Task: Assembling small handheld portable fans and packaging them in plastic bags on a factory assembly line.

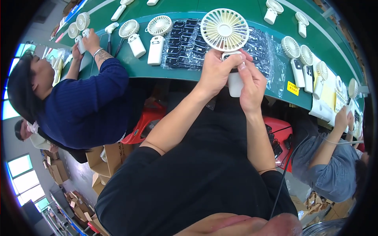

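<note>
Left hand [214, 70]: fingers grasp the handle [235, 87] at 10 o'clock. White fan [225, 30]: at 1 o'clock in view. Right hand [252, 86]: fingers grasp the handle at 3 o'clock. Preferably brace left-handed; apply thumb pressure squarely.

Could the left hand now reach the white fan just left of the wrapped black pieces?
Probably yes: only the wrapped black pieces seem to lie between the left hand and that white fan. But it grips the held fan and would likely need to let go first.
</note>
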Tool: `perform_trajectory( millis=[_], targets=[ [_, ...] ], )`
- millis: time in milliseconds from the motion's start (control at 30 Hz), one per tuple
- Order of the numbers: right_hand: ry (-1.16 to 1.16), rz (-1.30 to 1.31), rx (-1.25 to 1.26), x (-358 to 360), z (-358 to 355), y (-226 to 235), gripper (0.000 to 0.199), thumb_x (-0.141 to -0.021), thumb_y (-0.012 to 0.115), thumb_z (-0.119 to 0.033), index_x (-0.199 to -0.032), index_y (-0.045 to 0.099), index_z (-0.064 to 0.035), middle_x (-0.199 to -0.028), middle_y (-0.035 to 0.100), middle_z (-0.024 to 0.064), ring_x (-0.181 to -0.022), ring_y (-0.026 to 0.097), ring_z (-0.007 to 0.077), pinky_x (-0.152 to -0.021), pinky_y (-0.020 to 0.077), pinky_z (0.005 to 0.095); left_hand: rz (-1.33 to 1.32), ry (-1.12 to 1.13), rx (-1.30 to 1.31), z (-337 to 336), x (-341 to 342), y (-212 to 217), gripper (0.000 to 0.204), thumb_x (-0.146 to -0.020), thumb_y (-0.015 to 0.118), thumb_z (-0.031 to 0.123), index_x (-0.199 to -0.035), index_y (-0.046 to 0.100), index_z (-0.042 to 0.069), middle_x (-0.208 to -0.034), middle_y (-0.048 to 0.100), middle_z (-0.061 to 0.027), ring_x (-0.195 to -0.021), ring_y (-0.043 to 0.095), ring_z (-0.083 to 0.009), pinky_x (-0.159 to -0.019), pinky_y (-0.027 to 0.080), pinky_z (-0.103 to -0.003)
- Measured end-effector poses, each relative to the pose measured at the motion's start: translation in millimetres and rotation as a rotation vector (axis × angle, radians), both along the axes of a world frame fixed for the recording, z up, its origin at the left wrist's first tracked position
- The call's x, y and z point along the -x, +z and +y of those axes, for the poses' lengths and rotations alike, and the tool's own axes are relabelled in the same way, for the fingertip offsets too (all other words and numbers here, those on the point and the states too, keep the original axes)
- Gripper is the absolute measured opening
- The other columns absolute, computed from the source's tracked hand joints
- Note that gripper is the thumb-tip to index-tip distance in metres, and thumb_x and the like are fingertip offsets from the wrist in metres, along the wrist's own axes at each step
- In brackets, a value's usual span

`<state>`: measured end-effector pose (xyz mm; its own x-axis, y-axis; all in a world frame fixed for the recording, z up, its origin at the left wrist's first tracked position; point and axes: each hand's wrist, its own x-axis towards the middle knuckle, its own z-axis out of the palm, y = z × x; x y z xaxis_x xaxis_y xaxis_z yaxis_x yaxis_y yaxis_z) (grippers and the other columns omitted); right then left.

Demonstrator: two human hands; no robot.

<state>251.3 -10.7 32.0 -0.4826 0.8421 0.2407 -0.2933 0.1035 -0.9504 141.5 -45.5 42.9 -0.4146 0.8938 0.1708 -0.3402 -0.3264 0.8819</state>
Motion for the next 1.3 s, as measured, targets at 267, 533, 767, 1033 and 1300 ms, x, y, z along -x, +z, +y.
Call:
perform_trajectory(
  millis=[267, 533, 767, 1033, 1300],
  targets=[
    [0.094, -0.063, 0.336, -10.3, 19.5, -18.0, 0.035, -0.103, 0.051, -0.027, -0.111, 0.066, 0.0031, -0.091, 0.069, 0.007, -0.072, 0.065, 0.0119, -0.064, 0.0517, 0.0261, -0.141, -0.142, 0.16, 11.5, 8.6, -21.1, 0.03, -0.096, 0.059, 0.023, -0.113, 0.064, -0.002, -0.103, 0.071, -0.0118, -0.091, 0.067, -0.0182, -0.083, 0.055, -0.034],
    [0.2, -0.25, 0.094, 32.7, 134.2, 5.5, 0.042, -0.102, 0.05, -0.036, -0.105, 0.068, 0.0012, -0.088, 0.069, 0.007, -0.069, 0.064, 0.0112, -0.061, 0.0492, 0.0257, -0.011, -0.236, 0.146, 87.0, 73.1, 10.3, 0.036, -0.102, 0.051, 0.03, -0.12, 0.06, 0.001, -0.111, 0.068, -0.0103, -0.099, 0.067, -0.0197, -0.086, 0.054, -0.037],
    [0.136, -0.266, 0.065, 45.4, 146.6, -24.6, 0.034, -0.1, 0.057, -0.029, -0.106, 0.069, 0.0013, -0.089, 0.069, 0.0034, -0.077, 0.062, 0.0095, -0.068, 0.0478, 0.0242, -0.15, -0.213, 0.142, 109.9, 96.6, -34.7, 0.032, -0.101, 0.055, 0.026, -0.121, 0.059, 0.002, -0.108, 0.066, -0.0068, -0.098, 0.065, -0.016, -0.084, 0.052, -0.032],
    [0.13, -0.274, 0.01, 43.5, 134.4, -29.3, 0.029, -0.098, 0.059, -0.023, -0.109, 0.069, 0.0021, -0.091, 0.069, 0.0026, -0.08, 0.061, 0.0086, -0.072, 0.0482, 0.0239, -0.052, -0.1, 0.204, 95.5, 83.4, -39.9, 0.032, -0.099, 0.058, 0.023, -0.125, 0.059, 0.004, -0.104, 0.064, -0.0018, -0.088, 0.062, -0.0095, -0.076, 0.05, -0.025],
    [0.12, -0.299, -0.029, 38.6, 139.3, -25.0, 0.03, -0.098, 0.06, -0.023, -0.11, 0.069, 0.0027, -0.091, 0.069, 0.0032, -0.079, 0.061, 0.0078, -0.071, 0.0477, 0.0234, -0.01, -0.128, 0.182, 98.7, 81.1, -34.6, 0.032, -0.101, 0.056, 0.022, -0.129, 0.056, 0.007, -0.107, 0.065, 0.0, -0.095, 0.062, -0.0086, -0.085, 0.05, -0.027]
  ],
)
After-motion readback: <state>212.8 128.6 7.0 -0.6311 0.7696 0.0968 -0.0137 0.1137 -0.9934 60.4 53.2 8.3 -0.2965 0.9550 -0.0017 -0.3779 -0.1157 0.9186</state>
